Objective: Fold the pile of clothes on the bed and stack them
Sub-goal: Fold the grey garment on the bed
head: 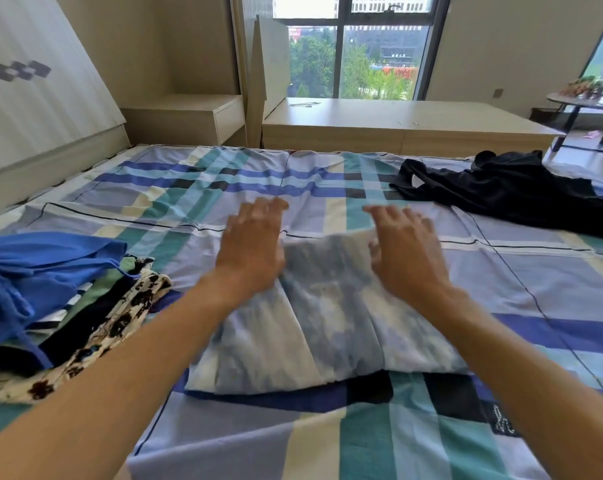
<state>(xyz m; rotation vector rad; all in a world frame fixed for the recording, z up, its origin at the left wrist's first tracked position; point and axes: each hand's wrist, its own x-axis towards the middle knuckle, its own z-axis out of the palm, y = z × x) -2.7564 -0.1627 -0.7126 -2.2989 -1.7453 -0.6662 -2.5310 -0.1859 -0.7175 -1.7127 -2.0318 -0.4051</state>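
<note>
A pale blue-and-white tie-dye garment (pixel 327 323) lies partly folded on the checked bed sheet (pixel 189 188) in front of me. My left hand (pixel 251 244) rests flat on its far left part, fingers spread and blurred. My right hand (pixel 407 251) lies flat on its far right part, fingers apart too. Neither hand grips the cloth. At the left sits a stack of clothes (pixel 95 317) with a bright blue garment (pixel 33 271) on top and a floral piece underneath. A black garment (pixel 507 192) lies unfolded at the far right of the bed.
A headboard (pixel 33 109) stands at the left. Beyond the bed are a bedside shelf (pixel 203 116), a low wooden bench (pixel 397 126) under the window, and a small round table (pixel 584 102) at the far right.
</note>
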